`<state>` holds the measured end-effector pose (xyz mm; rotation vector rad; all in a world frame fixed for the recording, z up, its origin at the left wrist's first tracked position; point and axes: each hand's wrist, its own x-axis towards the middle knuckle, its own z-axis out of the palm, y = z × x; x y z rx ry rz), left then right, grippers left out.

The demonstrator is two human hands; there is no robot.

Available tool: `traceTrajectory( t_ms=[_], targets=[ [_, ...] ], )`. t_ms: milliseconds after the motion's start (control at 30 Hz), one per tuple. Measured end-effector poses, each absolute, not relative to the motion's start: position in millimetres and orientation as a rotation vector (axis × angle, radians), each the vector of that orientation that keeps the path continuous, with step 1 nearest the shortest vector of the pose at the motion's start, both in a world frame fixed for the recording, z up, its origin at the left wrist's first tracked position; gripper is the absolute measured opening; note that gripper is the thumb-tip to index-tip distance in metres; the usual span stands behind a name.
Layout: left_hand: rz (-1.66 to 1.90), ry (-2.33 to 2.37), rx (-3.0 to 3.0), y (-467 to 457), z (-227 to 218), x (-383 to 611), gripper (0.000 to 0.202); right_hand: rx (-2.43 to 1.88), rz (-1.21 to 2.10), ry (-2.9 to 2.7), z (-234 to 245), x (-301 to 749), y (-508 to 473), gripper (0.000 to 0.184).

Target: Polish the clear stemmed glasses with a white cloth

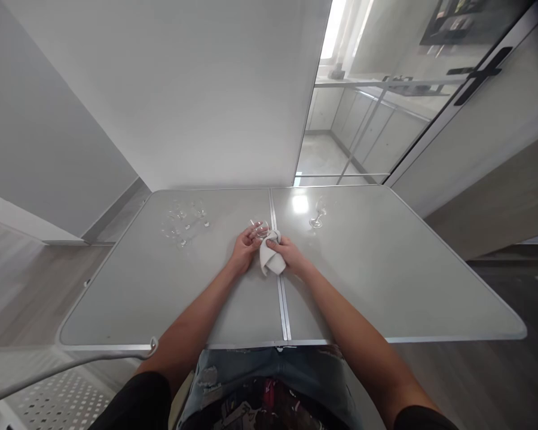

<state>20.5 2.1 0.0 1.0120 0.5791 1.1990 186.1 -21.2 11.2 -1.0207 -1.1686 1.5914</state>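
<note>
The person's left hand (242, 249) has its fingers curled around a clear glass (260, 227) over the middle of the desk (385, 286), near its metal seam (283, 301). The right hand (290, 253) grips a bunched white cloth (272, 259) right at the glass. Several other glasses (182, 242) are grouped towards the far left, and a single stemmed glass (315, 223) is on the right half, beyond the right hand.

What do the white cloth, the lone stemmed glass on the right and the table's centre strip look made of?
White cloth: probably soft fabric, matte; bunches in folds.
Stemmed glass: likely glass, glossy; see-through with glints, though clear plastic is possible.
Centre strip: seemingly metal, perhaps aluminium; silvery sheen.
</note>
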Motion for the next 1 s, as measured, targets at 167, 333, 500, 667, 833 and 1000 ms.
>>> traceTrajectory(
  t_ms=[167,333,500,667,833,1000],
  targets=[
    [1.239,0.582,1.073,1.2,-2.7,19.3,0.073,-1.339,0.727,-1.937,12.8,185.7,-23.2,0.022],
    [1.296,0.513,1.041,-1.8,4.2,20.1,0.067,-1.525,0.49,-2.12,20.8,191.6,-25.2,0.032],
    [1.244,0.475,0.974,-3.2,7.9,14.3,0.065,-1.257,1.102,-1.758,16.9,190.2,-22.6,0.035],
    [1.233,0.47,0.936,-1.4,5.9,14.7,0.071,-1.135,1.538,-1.451,13.5,188.6,-22.4,0.042],
    [1.297,0.566,0.963,1.4,6.5,20.0,0.062,-1.389,0.746,-1.796,12.9,192.5,-20.1,0.019],
    [1.253,0.537,0.962,-0.5,9.1,18.9,0.062,-1.145,1.345,-1.443,9.2,189.6,-17.3,0.039]
  ],
)
